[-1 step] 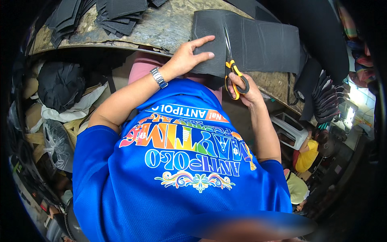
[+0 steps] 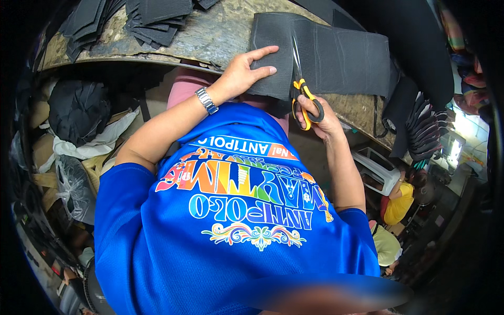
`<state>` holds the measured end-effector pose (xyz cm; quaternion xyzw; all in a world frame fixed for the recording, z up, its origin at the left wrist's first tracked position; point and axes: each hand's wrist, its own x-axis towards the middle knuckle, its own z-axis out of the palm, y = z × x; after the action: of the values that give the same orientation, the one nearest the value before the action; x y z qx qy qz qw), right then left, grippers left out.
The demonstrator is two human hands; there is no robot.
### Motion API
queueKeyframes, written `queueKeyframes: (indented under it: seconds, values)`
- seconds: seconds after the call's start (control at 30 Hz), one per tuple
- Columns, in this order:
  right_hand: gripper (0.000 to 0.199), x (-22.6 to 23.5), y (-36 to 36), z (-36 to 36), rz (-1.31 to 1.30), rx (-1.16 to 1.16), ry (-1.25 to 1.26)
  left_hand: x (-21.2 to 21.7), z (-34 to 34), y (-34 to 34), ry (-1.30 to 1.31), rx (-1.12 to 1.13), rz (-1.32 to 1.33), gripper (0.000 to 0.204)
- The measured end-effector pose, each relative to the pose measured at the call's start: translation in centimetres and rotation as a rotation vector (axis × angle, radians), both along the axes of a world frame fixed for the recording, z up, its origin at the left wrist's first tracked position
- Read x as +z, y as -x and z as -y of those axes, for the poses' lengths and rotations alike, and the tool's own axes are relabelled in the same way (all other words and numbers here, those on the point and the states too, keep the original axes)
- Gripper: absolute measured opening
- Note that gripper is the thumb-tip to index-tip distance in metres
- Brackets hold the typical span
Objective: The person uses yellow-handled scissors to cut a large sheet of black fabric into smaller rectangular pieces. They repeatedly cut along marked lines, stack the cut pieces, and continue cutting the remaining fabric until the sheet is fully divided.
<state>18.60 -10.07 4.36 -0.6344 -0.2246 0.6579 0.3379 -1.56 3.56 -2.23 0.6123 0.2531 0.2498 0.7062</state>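
In the head view, the person leans over a worn wooden table that curves across the top of the frame. The left hand lies near the upper middle, fingers spread flat and pressing down on the left part of a dark grey sheet of fabric; it grips nothing. A metal wristwatch sits on that wrist. Just right of centre, the right hand is curled through the yellow-and-black handles of a pair of scissors, fingers closed around them, with the blades pointing up into the sheet's lower edge (how far apart the blades are cannot be told). A stack of cut dark pieces lies at the upper left of the table, well apart from both hands. The blue printed shirt fills the lower middle.
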Motion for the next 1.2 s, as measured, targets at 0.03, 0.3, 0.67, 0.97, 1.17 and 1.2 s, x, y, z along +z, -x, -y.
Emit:
queueKeyframes:
  seconds: [0.03, 0.3, 0.67, 0.97, 1.17, 1.2]
  values:
    - [0.036, 0.0, -0.1, -0.2, 0.020, 0.027, 0.052, -0.1, -0.1, -0.1, -0.005, 0.027, 0.027, 0.074]
    - [0.042, -0.9, -0.6, -1.5, 0.067, 0.056, 0.026, -0.4, 0.3, -0.7, -0.228, 0.159, 0.088, 0.081]
    - [0.038, -0.5, 0.6, -2.0, 0.080, -0.026, 0.015, 0.1, 0.1, 0.2, -0.153, 0.136, 0.070, 0.081]
    - [0.056, -0.2, -0.2, -4.6, 0.086, 0.016, -0.064, 1.1, 1.0, 0.3, -0.168, 0.086, 0.073, 0.080]
    - [0.035, -0.8, 1.1, -3.8, 0.097, -0.063, -0.115, 1.8, 0.8, 1.1, -0.188, 0.125, 0.048, 0.078]
    - [0.032, -0.9, 1.3, -3.7, 0.086, -0.067, -0.140, 2.4, 0.3, 1.4, -0.211, 0.128, 0.030, 0.077]
